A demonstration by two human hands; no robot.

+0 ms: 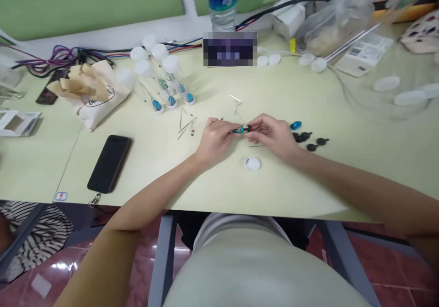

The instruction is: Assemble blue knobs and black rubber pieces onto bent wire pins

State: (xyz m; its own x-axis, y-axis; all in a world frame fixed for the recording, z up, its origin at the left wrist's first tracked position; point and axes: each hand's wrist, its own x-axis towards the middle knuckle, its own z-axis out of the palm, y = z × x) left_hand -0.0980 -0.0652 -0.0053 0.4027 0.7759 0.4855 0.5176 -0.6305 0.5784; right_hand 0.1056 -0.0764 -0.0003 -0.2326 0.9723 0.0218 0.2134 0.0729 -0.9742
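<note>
Over the middle of the table my left hand [216, 140] is closed on a small shiny blue part [237, 130]. My right hand [274, 135] pinches a small black part [248, 128] against the right end of the blue one. Whether the two are joined is too small to tell. A thin metal rod [256, 146] lies below my right fingers, and a round white cap [253, 163] sits nearer to me. To the right of my right hand are a loose blue oval part [296, 125] and several black round parts with short stems [312, 147].
Several clear tubes with white caps [144, 69] hold blue pieces at the back left. Thin metal pins [187, 126] lie left of my hands. A phone [109, 163], a cloth bag [99, 97], a water bottle [222, 5], cables [65, 58] and a plastic bag [336, 23] surround the workspace.
</note>
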